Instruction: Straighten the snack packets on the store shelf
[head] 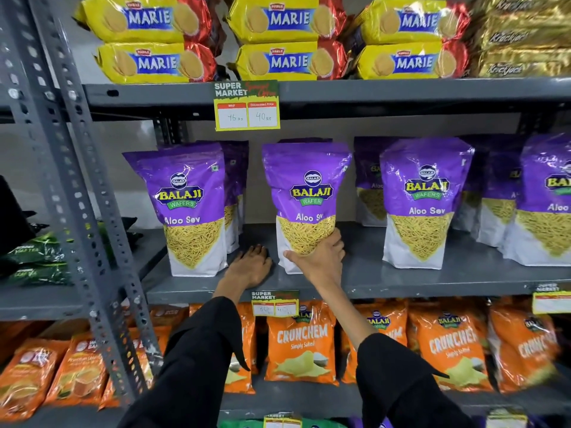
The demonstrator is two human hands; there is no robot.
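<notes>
From the head camera, the middle purple Aloo Sev packet [306,196] stands upright on the grey metal shelf [401,279], a glossy plastic pouch with a crinkled purple top, a clear triangular window showing thin yellow strands, and white lower corners. The right hand [321,257] grips its base, fingers [335,242] wrapped round the right side and thumb across the front. The left hand [251,267] lies flat on the shelf just beside it, fingers spread and holding nothing. A matching left packet [188,208] and right packet [423,202] stand either side, well apart, with more pouches behind. Above lie shiny yellow Marie biscuit packs [287,38]; below, orange Crunchem bags [301,344]. A paper price tag [247,106] hangs from the upper shelf edge.
</notes>
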